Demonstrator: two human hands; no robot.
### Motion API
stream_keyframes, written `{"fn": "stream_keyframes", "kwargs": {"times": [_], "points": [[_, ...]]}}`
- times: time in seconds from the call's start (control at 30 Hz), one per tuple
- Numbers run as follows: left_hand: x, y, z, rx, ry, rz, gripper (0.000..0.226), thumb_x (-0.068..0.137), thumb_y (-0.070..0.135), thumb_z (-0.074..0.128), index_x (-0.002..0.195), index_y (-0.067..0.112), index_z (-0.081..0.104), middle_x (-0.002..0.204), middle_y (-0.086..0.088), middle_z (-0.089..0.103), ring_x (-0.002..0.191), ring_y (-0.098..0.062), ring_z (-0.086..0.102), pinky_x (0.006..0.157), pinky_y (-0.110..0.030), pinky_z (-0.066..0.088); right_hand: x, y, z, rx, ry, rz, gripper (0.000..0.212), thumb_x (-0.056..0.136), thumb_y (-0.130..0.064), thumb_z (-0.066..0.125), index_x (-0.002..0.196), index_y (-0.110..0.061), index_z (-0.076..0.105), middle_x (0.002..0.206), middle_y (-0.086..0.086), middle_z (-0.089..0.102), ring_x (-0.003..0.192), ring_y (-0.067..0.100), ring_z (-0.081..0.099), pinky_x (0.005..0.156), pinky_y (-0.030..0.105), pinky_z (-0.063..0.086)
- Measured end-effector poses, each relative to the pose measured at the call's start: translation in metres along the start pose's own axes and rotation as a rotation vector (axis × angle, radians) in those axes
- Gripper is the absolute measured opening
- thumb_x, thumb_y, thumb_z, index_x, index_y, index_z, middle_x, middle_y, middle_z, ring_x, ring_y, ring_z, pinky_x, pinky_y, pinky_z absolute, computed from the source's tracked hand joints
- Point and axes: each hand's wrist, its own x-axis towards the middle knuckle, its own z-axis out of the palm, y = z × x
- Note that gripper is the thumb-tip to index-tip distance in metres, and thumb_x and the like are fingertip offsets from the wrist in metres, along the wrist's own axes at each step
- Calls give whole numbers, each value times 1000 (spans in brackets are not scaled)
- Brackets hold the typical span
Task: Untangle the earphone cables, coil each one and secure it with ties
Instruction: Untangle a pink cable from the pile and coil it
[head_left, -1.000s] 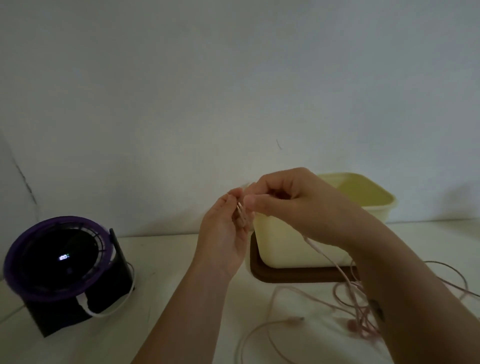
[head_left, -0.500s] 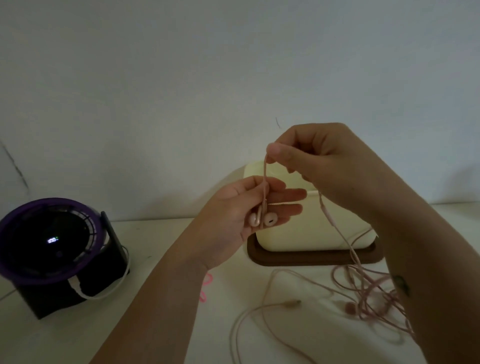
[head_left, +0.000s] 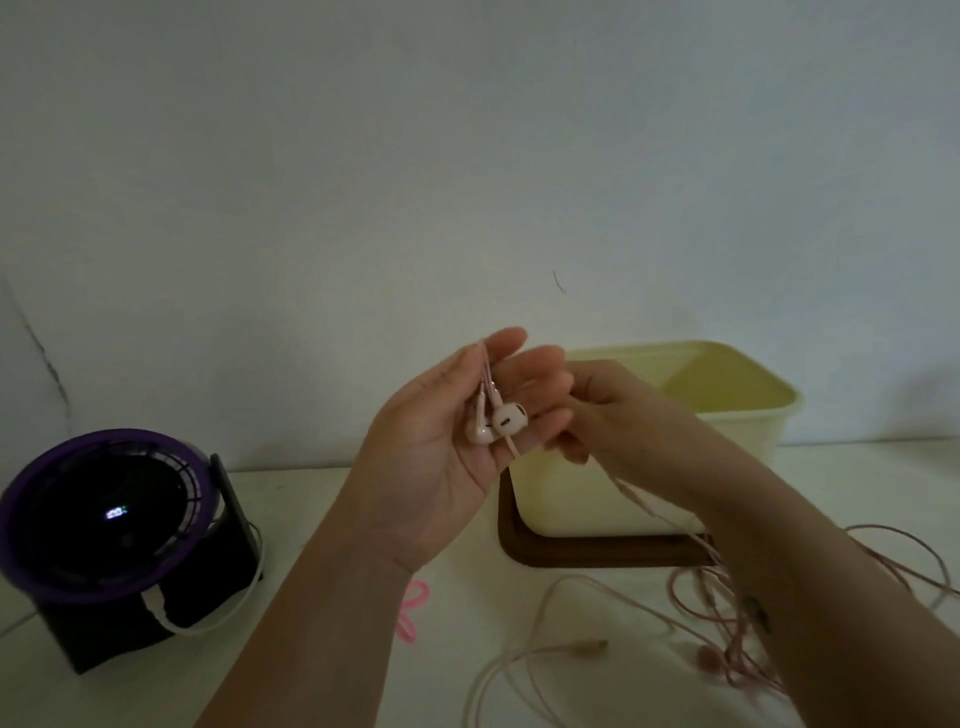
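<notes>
Earbuds (head_left: 497, 423), pale pink, light and smooth, lying side by side across the fingers (head_left: 545, 387) of the cupped left hand (head_left: 441, 447), raised above the counter (head_left: 322, 675) near its back edge. Thin cord (head_left: 487, 371) nipped between that hand's upper fingers, then pinched by the curled right hand (head_left: 618, 415) just behind, trailing to a tangle (head_left: 727, 634) near the right edge. Limp and likely to snag; best held at the stems, never tugged.

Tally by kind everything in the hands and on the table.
Earbuds, in the left hand: 2
Pink cable tangle: 1
White cable: 1
Yellow tub: 1
Brown tray: 1
Purple fan: 1
Pink loop: 1
Total: 8
</notes>
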Motion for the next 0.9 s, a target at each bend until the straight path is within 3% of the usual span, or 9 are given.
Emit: {"fn": "stream_keyframes", "kwargs": {"times": [0.07,0.13,0.27,0.4,0.47,0.57,0.63,0.77,0.9], "points": [[3,3,-3,-77,59,71,29,93,17,37,96,7,64,90,-9,73,79,-18,72,70,-31,59,2,0,9,-186,-96,16,36,98,-21,43,66,-18,58,51,-11,52,48,5,42,56,22,36],[6,5,-9,-81,109,132,28,98,17,33,101,9,60,96,-7,73,88,-17,71,76,-30,58,1,-2,16,-300,-199,39,30,99,-24,41,80,-20,64,55,-12,55,49,1,47,58,17,36],[8,4,-26,205,145,133,29,100,16,30,107,10,58,101,-6,73,99,-17,69,81,-28,56,-6,-13,15,-377,-284,22,24,99,-27,43,86,-27,63,60,-9,57,51,-3,51,57,13,37],[5,-1,-30,453,59,-2,32,95,25,35,104,8,61,88,-6,73,70,-13,64,59,-22,50,-12,-26,7,-413,-232,-22,25,96,-28,48,81,-19,65,55,-11,55,50,-1,49,55,12,39],[4,-4,-33,578,40,-22,36,92,34,42,104,9,64,80,-12,63,61,-11,50,65,-23,48,-12,-26,2,-463,-152,-6,24,92,-33,53,73,-21,63,56,-9,53,51,1,47,55,16,39],[3,-4,-31,756,7,-53,38,94,40,42,100,13,68,69,-10,52,60,-8,46,78,-24,49,-12,-25,-5,-485,-41,20,18,85,-38,62,73,-25,64,57,-11,53,52,-1,47,52,15,37],[1,-4,-28,831,-23,-74,39,102,31,33,92,12,65,56,10,58,60,-1,55,78,-19,46,-13,-27,-8,-453,2,17,13,82,-37,65,74,-27,65,59,-9,59,51,1,49,53,19,41],[-3,-4,-26,866,-112,-147,39,98,30,29,94,15,65,76,6,73,87,-7,68,75,-14,48,-14,-32,-13,-362,47,-34,10,85,-28,64,76,-27,67,65,-15,67,50,0,54,47,14,41],[-4,-5,-21,808,-128,-191,33,95,33,40,97,11,64,77,0,71,75,-10,65,68,-17,45,-13,-30,-15,-292,69,-50,9,87,-22,64,78,-23,67,54,-22,60,48,-7,52,47,5,37]]}}
